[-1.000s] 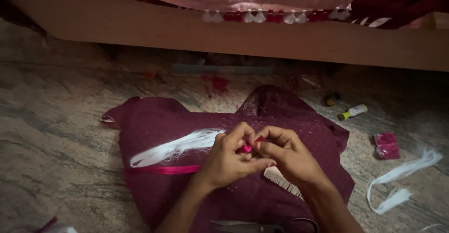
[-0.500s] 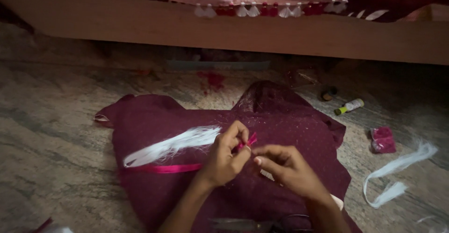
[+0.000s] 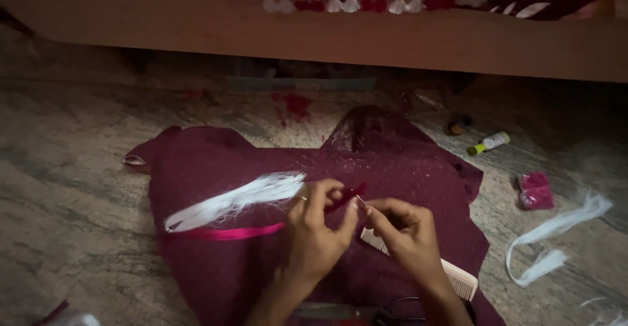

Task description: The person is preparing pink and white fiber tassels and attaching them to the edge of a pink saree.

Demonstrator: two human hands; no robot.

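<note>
I'm getting a dim, warm-toned view here, with soft light falling from above and in front and no hard glare anywhere. The space under the wooden bed frame [image 3: 314, 38] is in deep shadow and I can't read detail there. Corners darken noticeably. The white thread bundle [image 3: 235, 198] is the brightest patch, slightly washed out. My left hand [image 3: 317, 234] and right hand [image 3: 405, 234] look a bit soft; fine detail between the fingertips is lost in grain.

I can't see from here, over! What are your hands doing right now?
Left hand pinching a small red tuft. Right hand fingertips at the tuft. White thread bundle lies left on maroon cloth; comb under right wrist.
</note>
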